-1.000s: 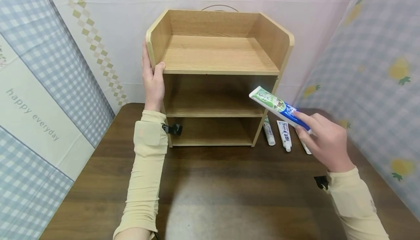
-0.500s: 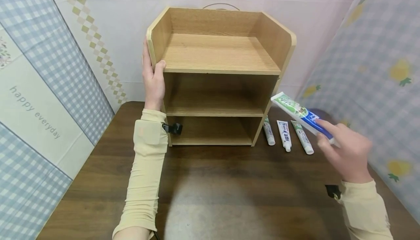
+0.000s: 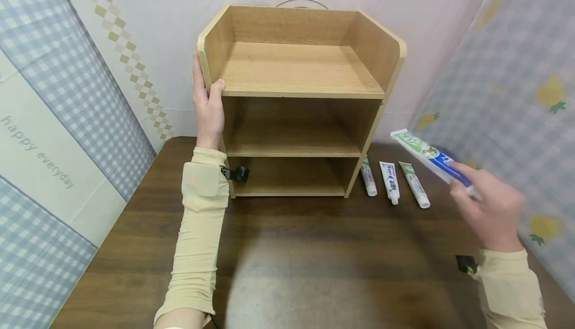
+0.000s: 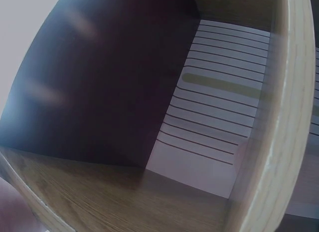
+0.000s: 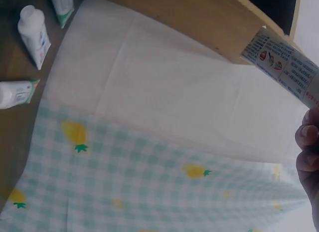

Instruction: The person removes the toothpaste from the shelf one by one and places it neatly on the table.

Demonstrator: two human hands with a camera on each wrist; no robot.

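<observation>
A three-level wooden shelf (image 3: 301, 69) stands at the back of the table. My left hand (image 3: 208, 114) grips its left side panel, thumb round the front edge and fingers along the outside. In the left wrist view, the shelf's pale board edge (image 4: 279, 117) and dark inner compartment fill most of the picture. Out to the right of the shelf, my right hand (image 3: 491, 209) pinches a green, blue and white toothpaste tube (image 3: 431, 158) by one end, tilted and above the table. The printed back of that toothpaste tube (image 5: 286, 65) shows in the right wrist view.
Three more tubes lie right of the shelf: one (image 3: 368, 176) partly hidden by its side panel, a white-and-blue one (image 3: 389, 183) and a green-and-white one (image 3: 414, 185). A checked cloth with pineapples (image 3: 503, 99) hangs at the right, a white cloth (image 3: 157, 34) behind.
My right hand has moved right with the toothpaste tube, away from the shelf's front. The rightmost lying tube is now uncovered. My left hand keeps its hold on the shelf.
</observation>
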